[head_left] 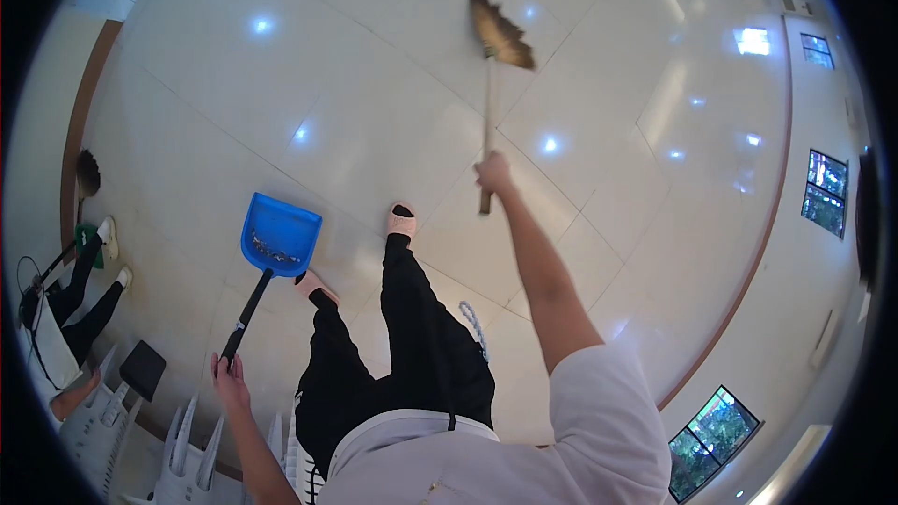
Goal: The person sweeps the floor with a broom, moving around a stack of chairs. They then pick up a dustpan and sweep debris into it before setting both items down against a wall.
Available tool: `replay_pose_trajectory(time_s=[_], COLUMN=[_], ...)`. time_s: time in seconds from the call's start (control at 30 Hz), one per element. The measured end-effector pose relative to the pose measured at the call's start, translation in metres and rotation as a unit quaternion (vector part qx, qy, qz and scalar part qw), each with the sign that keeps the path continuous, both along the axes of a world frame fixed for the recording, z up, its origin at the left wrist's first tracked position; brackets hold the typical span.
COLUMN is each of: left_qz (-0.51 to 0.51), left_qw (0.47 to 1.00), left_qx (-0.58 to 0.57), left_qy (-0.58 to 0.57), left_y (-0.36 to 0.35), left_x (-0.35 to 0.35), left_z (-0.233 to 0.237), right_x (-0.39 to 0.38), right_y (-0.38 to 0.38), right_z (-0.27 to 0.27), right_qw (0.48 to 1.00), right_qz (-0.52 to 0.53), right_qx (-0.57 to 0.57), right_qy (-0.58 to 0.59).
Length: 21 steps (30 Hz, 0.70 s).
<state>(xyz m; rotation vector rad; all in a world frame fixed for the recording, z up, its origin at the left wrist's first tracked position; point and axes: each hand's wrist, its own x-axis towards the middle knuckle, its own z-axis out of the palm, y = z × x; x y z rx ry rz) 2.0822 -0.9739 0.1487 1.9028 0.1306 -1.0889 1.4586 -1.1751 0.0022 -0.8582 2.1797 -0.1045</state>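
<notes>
My right hand (492, 172) is closed round the wooden handle of a broom (492, 98), reaching out ahead of me. The broom's brown, fan-shaped bristle head (501, 35) points away over the tiled floor and looks slightly blurred. At my lower left, my left hand (230, 380) grips the black handle (251, 313) of a blue dustpan (282, 224). Small dark debris (271, 251) lies inside the pan, near its handle end. The pan sits beside my left shoe (318, 286), its wide edge facing away from me.
Glossy pale tiles (374, 103) reflect ceiling lights. Another person (79, 318) stands at the far left, with a second broom (88, 173) and a green dustpan (89, 245) close by. White plastic chairs (187, 458) stand at the lower left. A wall with windows (716, 440) runs along the right.
</notes>
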Motion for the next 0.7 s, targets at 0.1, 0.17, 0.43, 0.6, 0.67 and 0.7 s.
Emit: replay_pose_trajectory(time_s=[0.1,0.17,0.43,0.6,0.67,0.7], left_qz=[-0.048,-0.068,-0.213,-0.283,-0.296,-0.293], left_qw=[0.999,0.997,0.965,0.923,0.920,0.920], left_qx=[0.016,0.015,-0.047,-0.013,-0.037,-0.029], left_qy=[-0.010,-0.025,-0.149,-0.261,-0.255,-0.260], left_y=[-0.001,-0.012,-0.030,-0.058,-0.056,-0.049], left_x=[0.024,0.030,0.052,0.073,0.084,0.099], left_z=[-0.021,-0.033,-0.110,-0.141,-0.139,-0.137], right_x=[0.095,0.148,0.321,0.288,0.275,0.268], right_y=[0.044,0.087,0.223,0.249,0.273,0.296], right_z=[0.038,0.032,0.100,0.220,0.271,0.286], right_qw=[0.997,0.998,0.983,0.914,0.928,0.931], right_qz=[-0.027,0.029,0.124,-0.161,-0.104,-0.124], right_qx=[-0.010,-0.032,0.041,0.068,0.059,0.055], right_qy=[-0.066,-0.052,-0.130,-0.366,-0.352,-0.340])
